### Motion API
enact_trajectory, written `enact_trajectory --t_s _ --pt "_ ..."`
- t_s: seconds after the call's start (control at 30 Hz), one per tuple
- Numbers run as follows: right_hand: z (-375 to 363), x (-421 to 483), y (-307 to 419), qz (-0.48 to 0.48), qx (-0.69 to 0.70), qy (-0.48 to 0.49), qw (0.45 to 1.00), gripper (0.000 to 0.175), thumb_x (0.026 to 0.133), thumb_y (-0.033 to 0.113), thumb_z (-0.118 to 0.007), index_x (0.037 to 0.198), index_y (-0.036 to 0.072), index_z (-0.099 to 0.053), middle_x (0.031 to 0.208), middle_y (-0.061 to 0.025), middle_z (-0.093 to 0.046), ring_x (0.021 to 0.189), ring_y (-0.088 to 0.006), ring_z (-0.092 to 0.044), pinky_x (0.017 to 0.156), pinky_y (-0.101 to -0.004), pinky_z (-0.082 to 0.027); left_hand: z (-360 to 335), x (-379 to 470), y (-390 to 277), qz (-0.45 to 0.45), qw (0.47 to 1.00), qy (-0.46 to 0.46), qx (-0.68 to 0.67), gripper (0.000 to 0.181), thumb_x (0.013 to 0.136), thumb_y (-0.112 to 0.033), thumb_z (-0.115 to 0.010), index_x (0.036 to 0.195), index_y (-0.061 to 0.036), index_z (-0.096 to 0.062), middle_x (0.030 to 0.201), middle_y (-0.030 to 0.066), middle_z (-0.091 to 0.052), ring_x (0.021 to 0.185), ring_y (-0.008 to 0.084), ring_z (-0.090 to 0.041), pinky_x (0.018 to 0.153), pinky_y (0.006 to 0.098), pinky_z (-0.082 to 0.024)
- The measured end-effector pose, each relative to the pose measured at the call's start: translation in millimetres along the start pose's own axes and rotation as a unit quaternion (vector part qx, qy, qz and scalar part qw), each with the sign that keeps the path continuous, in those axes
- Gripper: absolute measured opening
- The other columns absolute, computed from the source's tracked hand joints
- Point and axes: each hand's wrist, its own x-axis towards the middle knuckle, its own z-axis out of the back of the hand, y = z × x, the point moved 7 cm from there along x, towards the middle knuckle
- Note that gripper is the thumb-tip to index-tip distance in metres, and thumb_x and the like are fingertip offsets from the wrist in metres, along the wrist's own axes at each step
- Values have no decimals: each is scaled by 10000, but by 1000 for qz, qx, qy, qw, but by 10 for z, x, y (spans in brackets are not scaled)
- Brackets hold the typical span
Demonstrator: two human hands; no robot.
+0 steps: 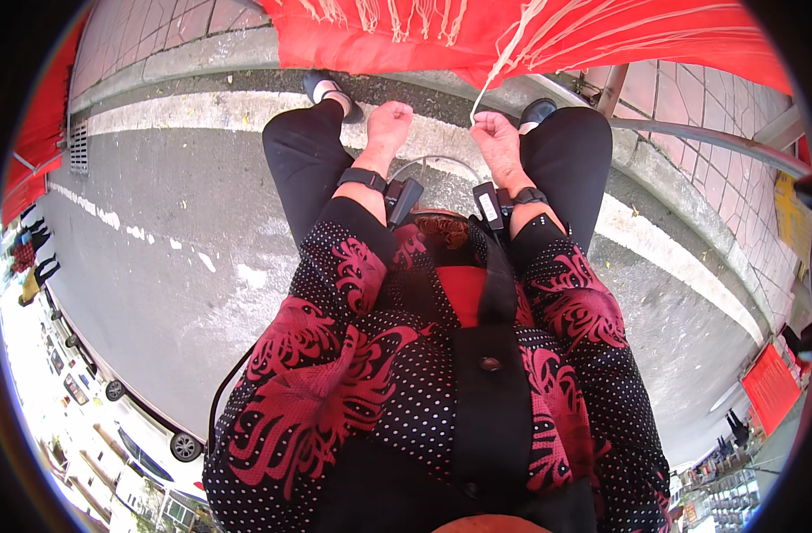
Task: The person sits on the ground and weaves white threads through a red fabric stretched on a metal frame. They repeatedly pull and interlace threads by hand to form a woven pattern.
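Observation:
My right hand (496, 140) pinches the end of a bundle of cream strings (506, 56) between thumb and fingertips. From there the strings fan out to the right across a red cloth (352, 54) spread in front of me. Shorter knotted fringes (396, 23) in the same cream colour hang along the cloth's left part. My left hand (389, 126) is held up over the road, its fingers curled closed, and nothing shows in it. Both wrists wear black straps with small devices, the left device (403, 200) and the right device (491, 205).
I sit with knees apart on a grey road (246, 200) beside a kerb (199, 56) and tiled pavement. A metal rail (712, 140) runs at the right. Parked cars (153, 426) line the far left. A drain grate (79, 146) lies near the kerb.

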Motion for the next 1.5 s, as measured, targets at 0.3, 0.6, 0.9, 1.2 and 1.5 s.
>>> enact_trajectory --t_s 0.3,0.6,0.9,1.2,1.5 --pt "28 8 -225 -78 -307 -24 948 204 778 138 -570 970 136 -639 843 -108 -666 793 -264 -643 715 -359 -492 -62 -119 -554 -29 992 25 -123 131 787 -13 -618 911 -41 -649 743 8 -614 676 81 -553 640 238 -467" --pt "-76 -16 -167 -145 -320 33 936 286 757 179 -586 1041 163 -614 1014 -120 -649 964 -325 -609 837 -393 -471 -76 -527 -2736 -284 934 76 -201 142 854 -9 -607 994 6 -626 890 36 -641 761 74 -590 688 204 -485" --pt "-308 -121 62 -140 -340 148 918 289 751 188 -572 1024 115 -635 1086 -136 -625 1057 -309 -577 879 -400 -461 -341 -341 -3641 -319 936 63 -133 228 861 -83 -617 1062 24 -632 789 42 -650 623 71 -593 580 202 -480" --pt "-364 -212 224 -127 -322 168 923 301 766 161 -512 1029 82 -636 1121 -146 -612 1068 -323 -570 888 -408 -468 -551 -157 -3703 -361 932 -12 37 333 845 -112 -618 1159 -2 -594 671 54 -632 529 79 -590 499 233 -468" --pt "-437 -187 207 -73 -308 185 930 325 773 152 -512 1057 38 -622 1128 -173 -604 1066 -329 -572 879 -412 -474 -675 -105 -3881 -428 894 -64 120 348 837 -119 -620 1164 -7 -583 616 85 -633 497 125 -604 497 271 -483"
